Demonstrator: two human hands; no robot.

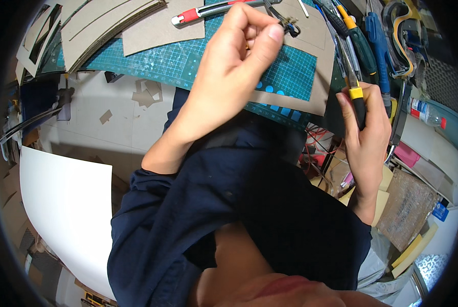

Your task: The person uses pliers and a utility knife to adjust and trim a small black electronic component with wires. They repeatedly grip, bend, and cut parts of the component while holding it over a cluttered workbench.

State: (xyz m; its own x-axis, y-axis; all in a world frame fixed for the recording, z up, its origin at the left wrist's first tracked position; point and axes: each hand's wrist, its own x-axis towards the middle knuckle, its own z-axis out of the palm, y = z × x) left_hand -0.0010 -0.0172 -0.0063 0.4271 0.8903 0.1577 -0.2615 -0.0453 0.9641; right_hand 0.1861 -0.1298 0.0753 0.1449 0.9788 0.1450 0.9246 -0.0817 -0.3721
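Observation:
My left hand [239, 64] is raised over the cutting mat, its thumb and index finger pinched together. At their tips is a small dark piece with a looped end [292, 28]; I cannot make out its kind. My right hand [366, 120], at the table's right edge, is closed round a slim tool with a black and yellow handle [357, 94], its metal shaft pointing away from me. A green cutting mat [157, 64] lies below my left hand, with grey cardboard [318, 94] on it. A red and grey utility knife [188, 17] rests beyond that hand.
Curved cardboard strips [111, 30] lie at the far left. Screwdrivers and a blue-handled tool [376, 46] crowd the far right, beside goggles [400, 30]. A plastic bottle [427, 113] lies further right. A white sheet [68, 204] stands at my left; cardboard scraps [147, 93] litter the floor.

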